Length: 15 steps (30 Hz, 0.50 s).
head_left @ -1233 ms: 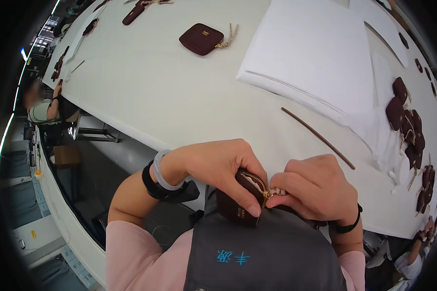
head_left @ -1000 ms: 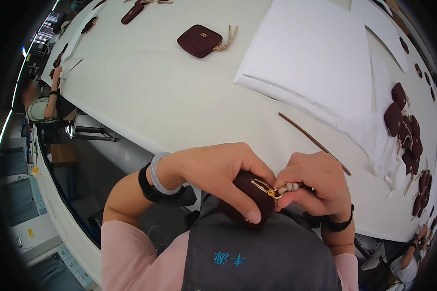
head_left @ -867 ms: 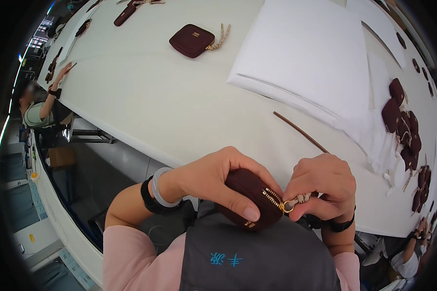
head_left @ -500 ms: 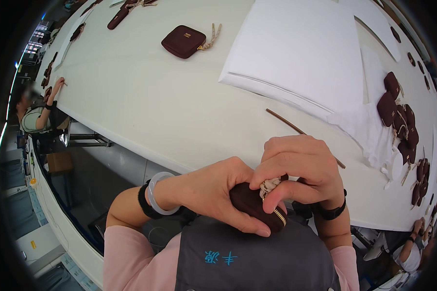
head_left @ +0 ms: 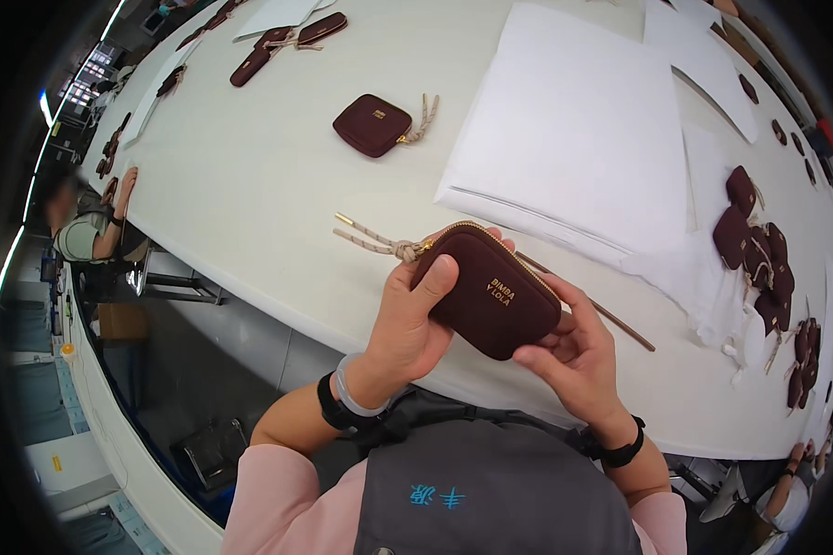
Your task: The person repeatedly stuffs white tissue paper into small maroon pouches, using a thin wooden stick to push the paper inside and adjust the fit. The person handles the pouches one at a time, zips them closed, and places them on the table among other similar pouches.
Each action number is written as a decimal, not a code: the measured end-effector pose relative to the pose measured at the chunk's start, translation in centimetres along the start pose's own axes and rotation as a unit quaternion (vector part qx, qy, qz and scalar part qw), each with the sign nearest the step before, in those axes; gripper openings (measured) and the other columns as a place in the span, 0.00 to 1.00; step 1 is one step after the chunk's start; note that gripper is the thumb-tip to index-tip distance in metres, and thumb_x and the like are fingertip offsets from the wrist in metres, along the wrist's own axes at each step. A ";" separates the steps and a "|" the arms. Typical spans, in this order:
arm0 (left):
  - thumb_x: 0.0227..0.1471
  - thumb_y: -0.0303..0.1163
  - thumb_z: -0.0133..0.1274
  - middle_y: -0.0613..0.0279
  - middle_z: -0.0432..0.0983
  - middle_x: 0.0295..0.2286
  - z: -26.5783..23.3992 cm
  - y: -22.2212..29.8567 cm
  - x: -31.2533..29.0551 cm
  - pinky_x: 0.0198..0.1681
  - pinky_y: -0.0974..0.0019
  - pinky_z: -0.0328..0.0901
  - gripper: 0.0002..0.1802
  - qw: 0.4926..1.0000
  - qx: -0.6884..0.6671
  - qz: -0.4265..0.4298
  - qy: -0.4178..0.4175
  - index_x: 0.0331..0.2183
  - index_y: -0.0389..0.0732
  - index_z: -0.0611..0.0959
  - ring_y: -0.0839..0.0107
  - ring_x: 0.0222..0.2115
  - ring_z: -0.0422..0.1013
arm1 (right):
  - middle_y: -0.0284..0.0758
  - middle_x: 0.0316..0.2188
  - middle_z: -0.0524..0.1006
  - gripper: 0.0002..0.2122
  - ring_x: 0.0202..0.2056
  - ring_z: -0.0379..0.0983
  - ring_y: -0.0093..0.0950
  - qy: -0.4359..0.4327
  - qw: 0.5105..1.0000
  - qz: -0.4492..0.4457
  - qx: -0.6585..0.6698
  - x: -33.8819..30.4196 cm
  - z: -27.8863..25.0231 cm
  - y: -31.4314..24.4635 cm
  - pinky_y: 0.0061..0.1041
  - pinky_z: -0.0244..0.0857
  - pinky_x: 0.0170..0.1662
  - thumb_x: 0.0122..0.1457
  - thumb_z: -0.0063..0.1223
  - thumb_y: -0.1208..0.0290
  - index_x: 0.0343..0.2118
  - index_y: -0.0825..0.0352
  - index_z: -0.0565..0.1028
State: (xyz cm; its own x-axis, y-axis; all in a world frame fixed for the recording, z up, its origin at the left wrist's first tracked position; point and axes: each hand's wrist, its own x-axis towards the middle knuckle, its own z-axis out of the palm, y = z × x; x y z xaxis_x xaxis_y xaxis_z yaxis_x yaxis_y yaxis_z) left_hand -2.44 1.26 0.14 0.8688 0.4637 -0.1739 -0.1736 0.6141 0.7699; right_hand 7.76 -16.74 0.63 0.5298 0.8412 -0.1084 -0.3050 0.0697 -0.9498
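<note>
Between my two hands I hold a small dark burgundy zip pouch [head_left: 491, 301], its front with gold lettering turned up. My left hand [head_left: 412, 319] grips its left end, thumb on the front, near the zip's end. From there a knotted beige cord pull [head_left: 379, 242] with a gold tip sticks out to the left. My right hand [head_left: 574, 347] closes on the pouch's right end, thumb at the lower corner and fingers partly behind it. The gold-toothed zip runs along the upper edge and looks closed. Behind the pouch, a thin brown stick [head_left: 620, 326] lies on the table.
A similar pouch [head_left: 373, 126] lies farther off on the white table [head_left: 278, 213]. A stack of white sheets [head_left: 565, 139] is right of it, beside crumpled white wrapping [head_left: 676, 273]. Several burgundy pouches [head_left: 773, 254] are heaped at the right. A co-worker [head_left: 93, 222] sits at the left edge.
The pouch has been raised away from my body and turned, so its lettered front now shows. My right fingers have left the cord pull and hold the pouch's right end.
</note>
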 end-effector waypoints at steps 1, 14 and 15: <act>0.64 0.46 0.53 0.53 0.73 0.53 -0.1 -0.1 0.1 0.59 0.57 0.69 0.29 0.999 0.049 0.008 0.013 0.57 0.37 0.72 0.65 0.53 0.72 | 0.46 0.51 0.76 0.32 0.52 0.76 0.33 0.018 1.000 0.025 0.006 0.0 -0.2 -0.3 0.31 0.72 0.54 0.59 0.63 0.78 0.64 0.72 0.59; 0.56 0.34 0.64 0.49 0.80 0.41 -1.4 -3.0 0.5 0.42 0.69 0.74 0.26 0.950 0.227 -0.213 -0.018 0.50 0.28 0.75 0.69 0.37 0.78 | 0.41 0.42 0.80 0.20 0.35 0.79 0.24 0.089 0.979 0.168 -0.075 1.2 -3.8 1.7 0.25 0.74 0.34 0.60 0.63 0.68 0.52 0.71 0.73; 0.57 0.34 0.63 0.49 0.80 0.41 -1.7 -2.9 0.5 0.42 0.69 0.74 0.27 0.941 0.214 -0.263 -0.013 0.51 0.28 0.74 0.69 0.36 0.78 | 0.41 0.41 0.80 0.20 0.33 0.79 0.25 0.094 0.962 0.194 -0.169 1.0 -3.7 1.2 0.26 0.73 0.32 0.60 0.64 0.67 0.51 0.70 0.73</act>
State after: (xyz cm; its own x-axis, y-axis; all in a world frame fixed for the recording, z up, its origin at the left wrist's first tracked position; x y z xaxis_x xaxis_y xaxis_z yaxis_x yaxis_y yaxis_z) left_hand -2.28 0.82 -3.26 0.7943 0.1486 -0.5891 0.4810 0.4385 0.7592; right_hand 10.91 -17.80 -1.70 0.5723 0.6544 -0.4942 -0.2501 -0.4346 -0.8652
